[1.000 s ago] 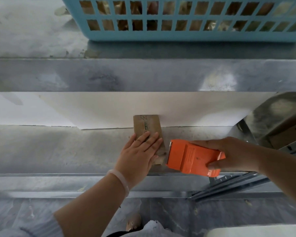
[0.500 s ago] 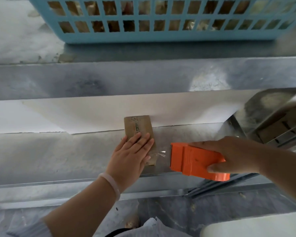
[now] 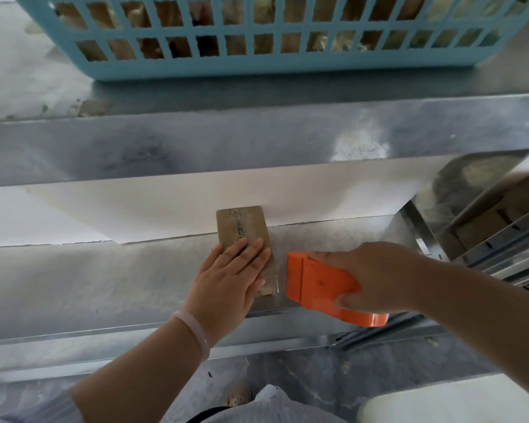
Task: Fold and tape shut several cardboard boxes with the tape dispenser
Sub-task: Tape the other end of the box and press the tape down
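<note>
While the left hand (image 3: 226, 282) presses flat, fingers straight, on the small flat brown cardboard box (image 3: 242, 225) lying on the grey metal table (image 3: 104, 279), the right hand (image 3: 376, 279) grips the orange plastic tape dispenser (image 3: 315, 282) just beside the box's right edge, with a short strip of clear tape (image 3: 276, 283) between them.

At frame centre the left hand (image 3: 231, 282) lies flat with straight fingers on a small cardboard box (image 3: 241, 227) on the metal table (image 3: 104, 279). Just right, the right hand (image 3: 376, 279) grips an orange tape dispenser (image 3: 316, 285), clear tape (image 3: 277, 280) between it and the box. A blue basket (image 3: 257, 62) fills the top
</note>
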The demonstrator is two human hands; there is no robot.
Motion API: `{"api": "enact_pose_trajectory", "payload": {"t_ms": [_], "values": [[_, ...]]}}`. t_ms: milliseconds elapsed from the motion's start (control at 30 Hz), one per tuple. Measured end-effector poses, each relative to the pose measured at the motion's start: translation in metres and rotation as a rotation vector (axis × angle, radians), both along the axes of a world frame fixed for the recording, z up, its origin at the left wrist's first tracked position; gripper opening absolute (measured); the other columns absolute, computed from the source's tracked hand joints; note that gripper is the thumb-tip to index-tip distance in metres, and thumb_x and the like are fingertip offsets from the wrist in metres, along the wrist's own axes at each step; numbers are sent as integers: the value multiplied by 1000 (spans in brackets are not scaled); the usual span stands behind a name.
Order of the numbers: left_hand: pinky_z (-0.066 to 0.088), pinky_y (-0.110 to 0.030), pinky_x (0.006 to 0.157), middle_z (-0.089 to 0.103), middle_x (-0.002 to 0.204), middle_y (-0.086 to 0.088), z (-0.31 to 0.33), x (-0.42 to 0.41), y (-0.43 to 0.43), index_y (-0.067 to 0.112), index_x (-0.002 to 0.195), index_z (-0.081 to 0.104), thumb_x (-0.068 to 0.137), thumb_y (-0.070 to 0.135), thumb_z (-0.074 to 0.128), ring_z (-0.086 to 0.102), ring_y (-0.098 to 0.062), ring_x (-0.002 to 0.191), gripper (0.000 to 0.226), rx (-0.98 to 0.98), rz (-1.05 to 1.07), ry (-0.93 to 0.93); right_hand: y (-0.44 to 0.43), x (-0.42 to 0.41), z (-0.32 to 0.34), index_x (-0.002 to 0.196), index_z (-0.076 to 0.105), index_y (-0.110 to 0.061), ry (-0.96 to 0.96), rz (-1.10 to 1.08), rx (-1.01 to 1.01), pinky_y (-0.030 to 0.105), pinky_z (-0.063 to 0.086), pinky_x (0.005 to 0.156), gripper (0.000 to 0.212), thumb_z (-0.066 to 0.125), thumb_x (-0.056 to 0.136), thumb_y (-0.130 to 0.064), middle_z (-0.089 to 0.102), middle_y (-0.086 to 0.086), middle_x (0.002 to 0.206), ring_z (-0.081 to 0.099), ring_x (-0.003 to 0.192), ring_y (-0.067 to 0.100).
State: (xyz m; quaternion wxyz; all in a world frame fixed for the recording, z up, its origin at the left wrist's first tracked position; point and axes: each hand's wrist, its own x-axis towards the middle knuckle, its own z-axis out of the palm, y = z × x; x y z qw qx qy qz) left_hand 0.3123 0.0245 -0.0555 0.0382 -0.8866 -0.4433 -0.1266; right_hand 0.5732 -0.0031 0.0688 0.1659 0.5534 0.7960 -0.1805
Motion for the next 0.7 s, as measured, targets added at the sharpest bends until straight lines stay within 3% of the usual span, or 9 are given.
{"api": "enact_pose_trajectory", "payload": {"t_ms": [133, 333, 467, 700], "values": [[33, -47, 109, 48, 146, 6, -3, 0, 1, 25, 140, 51, 98, 41, 36, 45, -19, 136, 47, 10, -9, -15, 1, -19, -5, 150, 9, -49, 70, -18, 21, 30, 50, 80, 81, 58, 86, -50, 63, -7, 114, 52, 86, 13], [34, -49, 107, 50, 145, 6, -7, 1, 2, 25, 138, 53, 98, 39, 38, 46, -21, 135, 46, 32, -16, -59, -1, -34, -8, 136, 41, -40, 238, -148, -11, 31, 53, 78, 60, 64, 81, -42, 60, -13, 102, 59, 89, 13], [34, -49, 107, 51, 143, 5, -8, 2, 2, 24, 137, 55, 97, 39, 38, 47, -22, 134, 46, 41, -21, -77, -1, -35, -19, 130, 47, -41, 324, -267, -79, 33, 53, 81, 54, 67, 80, -41, 61, -12, 108, 60, 92, 14], [32, -47, 109, 52, 142, 6, -9, 1, 4, 25, 135, 56, 97, 38, 37, 50, -21, 131, 44, 56, -23, -98, 7, -42, -21, 126, 53, -36, 292, -287, -105, 33, 49, 77, 50, 70, 79, -39, 61, -5, 111, 59, 94, 20]]}}
